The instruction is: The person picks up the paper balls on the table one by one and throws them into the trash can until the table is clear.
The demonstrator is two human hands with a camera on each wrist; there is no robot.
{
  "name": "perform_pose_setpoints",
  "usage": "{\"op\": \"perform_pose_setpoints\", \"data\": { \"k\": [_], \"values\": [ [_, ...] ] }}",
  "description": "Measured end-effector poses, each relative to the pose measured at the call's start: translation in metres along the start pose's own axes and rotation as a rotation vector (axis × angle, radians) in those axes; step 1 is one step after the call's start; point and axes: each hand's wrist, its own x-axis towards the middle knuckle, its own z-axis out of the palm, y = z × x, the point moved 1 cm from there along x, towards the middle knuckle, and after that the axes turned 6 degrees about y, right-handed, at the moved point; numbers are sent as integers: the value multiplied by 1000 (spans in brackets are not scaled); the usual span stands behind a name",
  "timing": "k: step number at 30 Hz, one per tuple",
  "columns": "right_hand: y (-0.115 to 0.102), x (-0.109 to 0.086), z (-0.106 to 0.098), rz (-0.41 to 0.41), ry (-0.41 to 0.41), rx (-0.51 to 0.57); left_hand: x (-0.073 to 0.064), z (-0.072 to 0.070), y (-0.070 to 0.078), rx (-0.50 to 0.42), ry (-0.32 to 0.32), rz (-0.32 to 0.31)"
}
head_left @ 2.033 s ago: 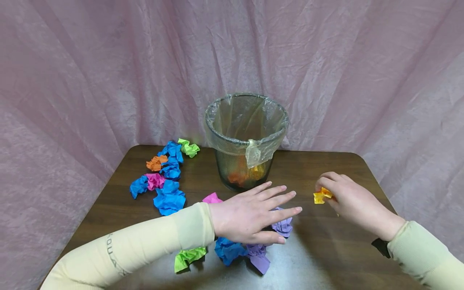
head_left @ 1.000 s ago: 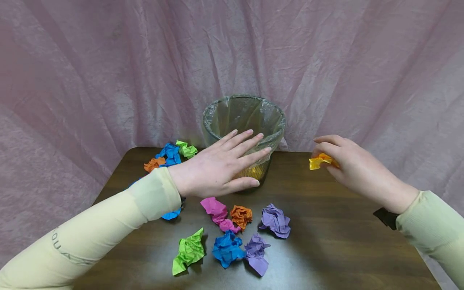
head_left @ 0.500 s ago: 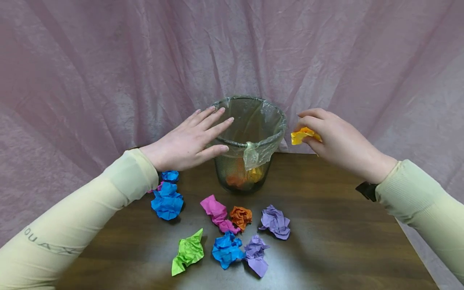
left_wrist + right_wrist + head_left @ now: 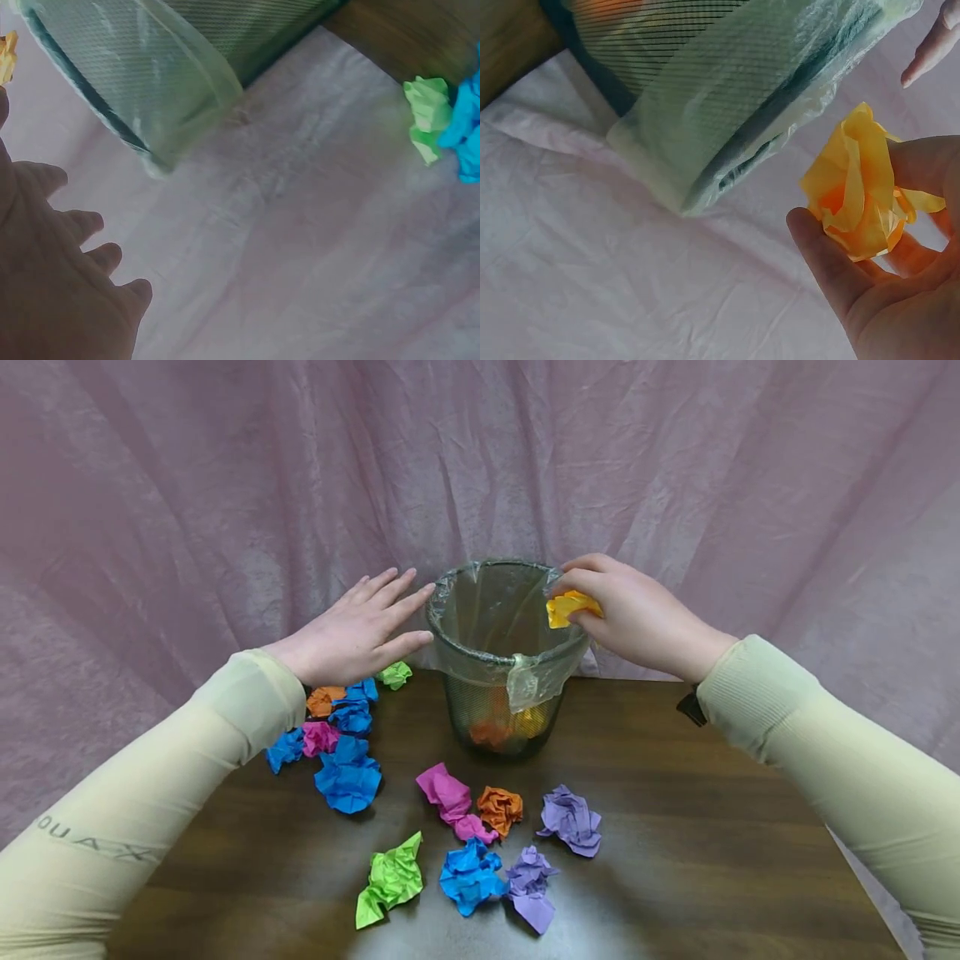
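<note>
My right hand (image 4: 637, 610) pinches a crumpled yellow paper ball (image 4: 859, 187) between thumb and fingers, at the right side of the bin's rim. The mesh wastebasket (image 4: 465, 710) stands upright at the back of the table, lined with a clear plastic bag (image 4: 534, 681). Orange and yellow paper shows through its mesh. Left of the rim, my left hand (image 4: 352, 631) is held in the air with fingers spread and straight, palm down. It holds nothing. In the left wrist view, the left fingers (image 4: 105, 259) hang below the bin's rim in the picture, apart from it.
Blue (image 4: 348, 777), magenta (image 4: 321, 737), orange (image 4: 325, 700) and green (image 4: 393, 674) paper balls cluster at the table's left. In front of the bin lie pink (image 4: 444, 793), orange (image 4: 499, 810), purple (image 4: 570, 820), blue (image 4: 471, 877) and green (image 4: 390, 881) ones. A pink curtain (image 4: 675, 485) hangs behind.
The right hand has lifted the yellow paper ball off the table's right side and carried it left to the bin. My left hand has moved up and left, from over the front papers to beside the rim.
</note>
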Motion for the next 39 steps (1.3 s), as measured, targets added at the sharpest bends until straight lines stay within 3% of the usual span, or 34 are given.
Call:
{"op": "perform_pose_setpoints", "data": {
  "k": [8, 18, 24, 39],
  "values": [
    [-10, 31, 18, 2, -68, 53, -3, 6, -14, 10, -15, -43],
    [-17, 52, 36, 22, -137, 90, -4, 10, -16, 7, -14, -52],
    [-17, 54, 40, 93, -187, 72, -5, 15, -16, -5, -20, -50],
    [-13, 35, 31, 35, -145, 7, -4, 20, -14, -12, -17, -46]
  ]
}}
